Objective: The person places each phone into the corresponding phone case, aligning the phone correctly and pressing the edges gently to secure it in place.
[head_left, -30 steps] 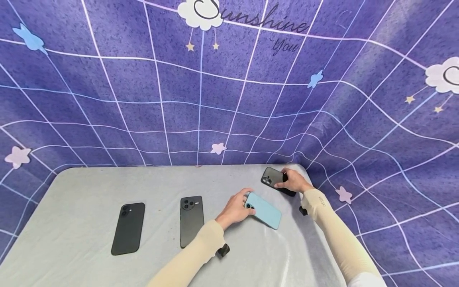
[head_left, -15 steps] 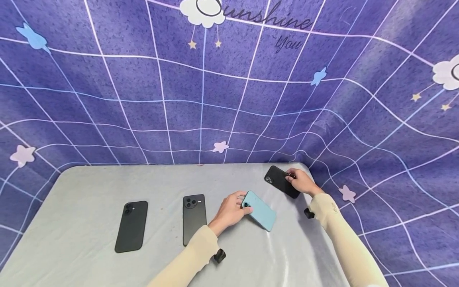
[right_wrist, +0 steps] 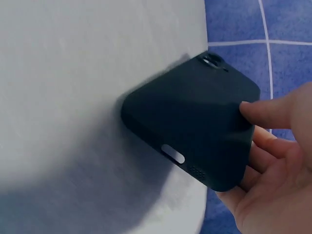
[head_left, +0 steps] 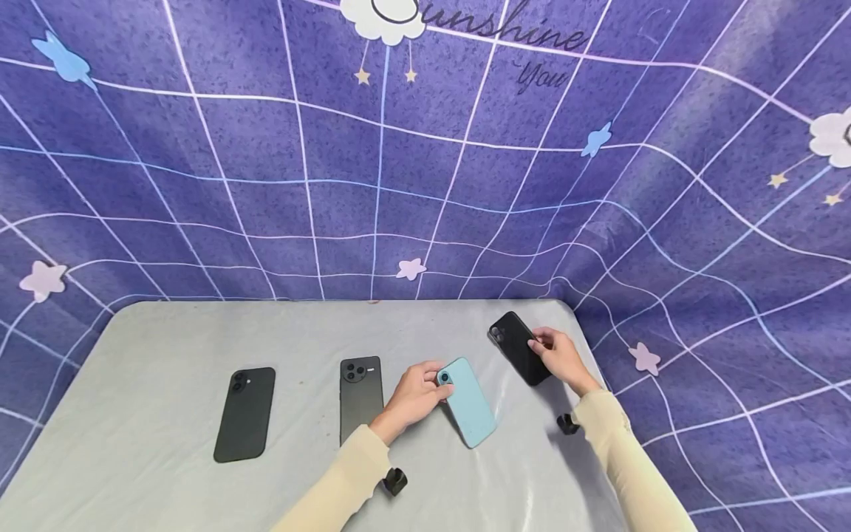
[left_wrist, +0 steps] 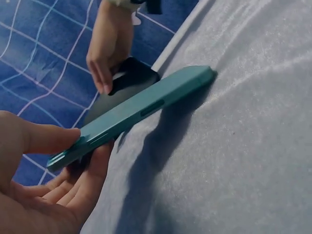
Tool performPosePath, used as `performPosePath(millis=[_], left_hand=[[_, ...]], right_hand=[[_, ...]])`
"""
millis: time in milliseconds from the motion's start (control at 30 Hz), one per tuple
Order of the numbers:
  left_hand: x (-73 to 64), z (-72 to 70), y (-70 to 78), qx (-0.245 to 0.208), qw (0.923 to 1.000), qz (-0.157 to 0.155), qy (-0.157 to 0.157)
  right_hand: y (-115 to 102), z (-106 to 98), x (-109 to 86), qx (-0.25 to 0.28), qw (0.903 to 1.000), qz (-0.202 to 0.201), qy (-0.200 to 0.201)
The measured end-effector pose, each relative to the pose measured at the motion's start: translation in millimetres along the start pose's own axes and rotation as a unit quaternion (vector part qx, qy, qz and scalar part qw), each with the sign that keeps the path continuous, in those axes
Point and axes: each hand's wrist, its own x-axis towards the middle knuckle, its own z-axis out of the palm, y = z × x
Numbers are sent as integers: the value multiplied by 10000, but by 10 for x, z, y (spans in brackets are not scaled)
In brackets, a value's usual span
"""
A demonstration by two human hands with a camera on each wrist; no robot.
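A light blue phone is pinched by my left hand at its camera end, thumb on the back and fingers underneath. In the left wrist view the phone is tilted, its camera end raised off the table. My right hand pinches a black phone case by its right edge near the table's far right corner. The right wrist view shows the case tilted, with pale light through the port cutout at its bottom end.
Left of the hands, a dark grey phone with a round camera bump lies on the grey-clothed table, partly behind my left sleeve. Farther left lies a black phone. A purple patterned curtain hangs behind the table and along its right side.
My left hand has moved left and turned the light blue phone so it points more toward me. The black case, greyer at first, has turned steeper as my right hand shifted its hold.
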Motion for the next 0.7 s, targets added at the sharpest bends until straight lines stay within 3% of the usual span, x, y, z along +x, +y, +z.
performPosePath(millis=[167, 367, 533, 700], left_hand=[[-71, -80, -6, -344, 9994, -55, 65], [-158, -145, -28, -551, 9980, -76, 287], [-254, -195, -57, -827, 9958, -153, 374], [-334, -238, -92, -921, 9934, -215, 643]], right_hand=[[-68, 147, -227, 670, 9967, 411, 208], [-136, 255, -488, 1508, 9859, 659, 315], [-208, 365, -688, 2158, 9693, 1120, 377], [-306, 519, -827, 2804, 9510, 1288, 204]])
